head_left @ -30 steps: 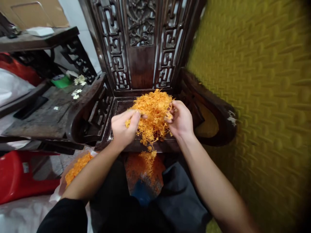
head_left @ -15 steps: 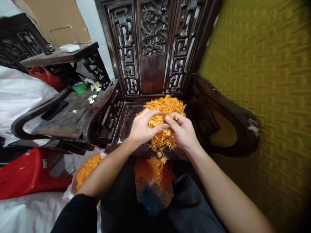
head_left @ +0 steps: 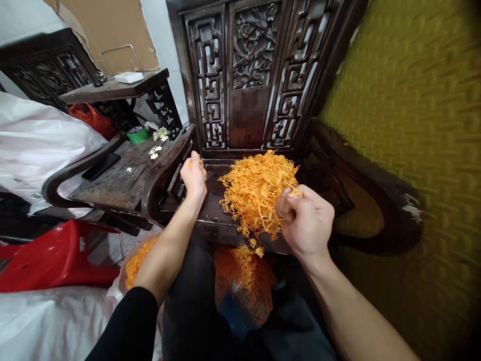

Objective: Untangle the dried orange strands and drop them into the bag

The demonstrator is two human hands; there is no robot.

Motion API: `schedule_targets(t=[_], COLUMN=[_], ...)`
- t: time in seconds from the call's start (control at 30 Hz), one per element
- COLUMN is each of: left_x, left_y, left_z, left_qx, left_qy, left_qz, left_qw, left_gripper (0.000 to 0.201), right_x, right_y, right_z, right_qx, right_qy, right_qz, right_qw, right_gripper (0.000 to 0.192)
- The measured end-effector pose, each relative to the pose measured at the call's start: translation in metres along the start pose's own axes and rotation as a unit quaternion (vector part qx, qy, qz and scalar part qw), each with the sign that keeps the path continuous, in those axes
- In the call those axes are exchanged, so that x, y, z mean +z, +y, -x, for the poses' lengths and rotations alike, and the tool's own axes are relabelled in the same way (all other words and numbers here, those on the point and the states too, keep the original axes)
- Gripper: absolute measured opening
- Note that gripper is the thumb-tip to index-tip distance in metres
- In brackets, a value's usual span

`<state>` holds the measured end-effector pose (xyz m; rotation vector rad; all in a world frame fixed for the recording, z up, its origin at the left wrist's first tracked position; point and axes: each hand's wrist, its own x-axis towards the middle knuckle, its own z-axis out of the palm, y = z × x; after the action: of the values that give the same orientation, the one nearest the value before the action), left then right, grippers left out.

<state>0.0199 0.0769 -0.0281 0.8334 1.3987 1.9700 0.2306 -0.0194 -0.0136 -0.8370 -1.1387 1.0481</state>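
Observation:
A heap of orange plastic flower pieces [head_left: 259, 185], thin stems with small spiky heads, lies on the dark wooden chair seat [head_left: 212, 203]. To its left, above the seat's edge, my left hand [head_left: 193, 174] is closed, with a bit of orange showing between its fingers. My right hand [head_left: 306, 218] is curled at the heap's right side, its thumb pressed against the fingers. Orange flower pieces stick out of that grip, and a stem runs from it toward the heap. A few pieces hang over the front edge.
A carved chair back [head_left: 250, 115] rises behind the heap. On the left chair lie green tape [head_left: 137, 134] and white flower-shaped pieces [head_left: 160, 134]. A red plastic stool [head_left: 56, 255], a bag of orange pieces [head_left: 139, 260] and white sacks [head_left: 45, 150] stand left. A yellow textured surface [head_left: 406, 110] borders the right.
My hands were together over the heap and have moved apart, the left one to the left and the right one to the right. The view has shifted slightly, and more of the heap shows.

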Motion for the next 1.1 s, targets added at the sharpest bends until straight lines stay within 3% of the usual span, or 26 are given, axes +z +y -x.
schedule_targets(t=[0.2, 0.4, 0.6, 0.73, 0.9, 1.03, 1.1], left_x=[0.007, 0.002, -0.002, -0.001, 0.002, 0.001, 0.001], left_y=[0.01, 0.023, 0.034, 0.038, 0.039, 0.038, 0.038], left_z=[0.039, 0.049, 0.053, 0.059, 0.066, 0.071, 0.073], left_qx=[-0.07, -0.102, -0.152, -0.066, 0.098, 0.238, 0.255], left_qy=[-0.215, -0.301, -0.449, -0.44, -0.348, -0.277, -0.271], left_qz=[0.036, 0.033, -0.046, -0.103, -0.194, -0.266, -0.274], left_qw=[0.973, 0.947, 0.879, 0.89, 0.912, 0.892, 0.887], left_gripper=[0.04, 0.04, 0.061, 0.044, 0.03, 0.026, 0.025], right_x=[-0.003, -0.001, -0.007, -0.005, -0.005, -0.003, -0.001], right_y=[0.007, 0.006, 0.007, 0.006, 0.004, 0.005, 0.007], right_z=[-0.011, -0.009, -0.012, -0.013, -0.013, -0.013, -0.012], right_qx=[0.061, 0.074, 0.102, 0.122, 0.106, 0.117, 0.099], right_qy=[-0.092, -0.111, -0.165, -0.202, -0.206, -0.203, -0.186], right_qz=[-0.05, -0.072, 0.016, 0.135, 0.174, 0.177, 0.214], right_qw=[0.993, 0.988, 0.981, 0.962, 0.957, 0.956, 0.954], right_gripper=[0.027, 0.028, 0.034, 0.03, 0.032, 0.042, 0.039])
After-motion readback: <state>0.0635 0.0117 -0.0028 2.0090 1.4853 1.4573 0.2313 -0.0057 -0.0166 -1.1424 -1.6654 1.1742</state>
